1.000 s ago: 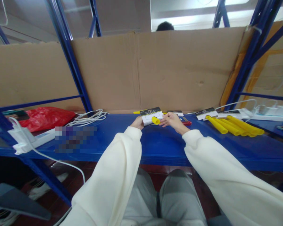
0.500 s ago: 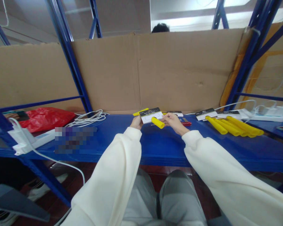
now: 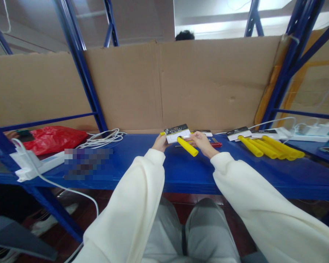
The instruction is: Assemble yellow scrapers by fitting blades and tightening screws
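Observation:
A black-and-white card point(image 3: 173, 133) with a yellow tube point(image 3: 188, 147) is held up over the blue shelf. The tube comes through the card's face and slants down toward the lower right. My left hand point(image 3: 160, 143) is closed on the card's left side, some fingers hidden behind it. At the card's right edge my right hand point(image 3: 201, 141) is closed, fingertips pinching close to the tube. Behind my right hand lie another printed card point(image 3: 206, 133) and a red-handled tool point(image 3: 216, 145), both partly covered.
On the right lie several yellow tubes point(image 3: 274, 148) with black-and-white cards point(image 3: 238, 133). A white power strip point(image 3: 309, 137) stands behind them. Leftward are a coiled white cable point(image 3: 106, 138), a red plastic bag point(image 3: 56, 138) and another power strip point(image 3: 48, 163). Cardboard point(image 3: 208, 84) walls the back.
More of the yellow tube now sticks out of the card's face, reaching farther down and right. The card has tilted slightly, while both hands keep hold.

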A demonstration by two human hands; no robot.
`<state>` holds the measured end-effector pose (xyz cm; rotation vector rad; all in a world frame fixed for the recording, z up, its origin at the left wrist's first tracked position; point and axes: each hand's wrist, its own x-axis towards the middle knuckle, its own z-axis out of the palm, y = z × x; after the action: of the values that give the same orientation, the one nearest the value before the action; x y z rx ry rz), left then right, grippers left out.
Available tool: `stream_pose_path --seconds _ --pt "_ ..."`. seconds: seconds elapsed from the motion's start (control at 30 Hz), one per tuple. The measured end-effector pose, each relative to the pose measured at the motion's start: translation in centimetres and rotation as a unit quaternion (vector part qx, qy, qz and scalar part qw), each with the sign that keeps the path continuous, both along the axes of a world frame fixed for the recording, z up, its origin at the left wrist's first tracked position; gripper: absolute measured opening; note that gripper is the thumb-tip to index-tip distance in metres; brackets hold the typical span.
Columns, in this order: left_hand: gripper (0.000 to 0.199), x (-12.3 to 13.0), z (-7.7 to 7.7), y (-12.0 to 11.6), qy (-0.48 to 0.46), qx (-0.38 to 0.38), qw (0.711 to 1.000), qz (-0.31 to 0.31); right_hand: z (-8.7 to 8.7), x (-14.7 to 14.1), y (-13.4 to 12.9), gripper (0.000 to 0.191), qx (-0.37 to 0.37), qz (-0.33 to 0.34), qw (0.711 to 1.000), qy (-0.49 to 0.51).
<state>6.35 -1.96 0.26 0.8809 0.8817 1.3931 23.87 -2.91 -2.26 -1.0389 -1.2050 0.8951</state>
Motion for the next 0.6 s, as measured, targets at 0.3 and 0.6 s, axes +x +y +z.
stream_pose_path --seconds 0.3,0.6 --pt "0.027 -0.1 0.7 -0.5 0.015 -0.041 0.998 -0.045 0.8 -0.2 -1.1 0.024 0.007 0.008 1.0 0.003" --pt "0.028 0.1 0.2 0.3 0.015 -0.052 0.999 0.005 1.4 -2.0 -0.8 0.022 -0.015 -0.014 0.997 0.068"
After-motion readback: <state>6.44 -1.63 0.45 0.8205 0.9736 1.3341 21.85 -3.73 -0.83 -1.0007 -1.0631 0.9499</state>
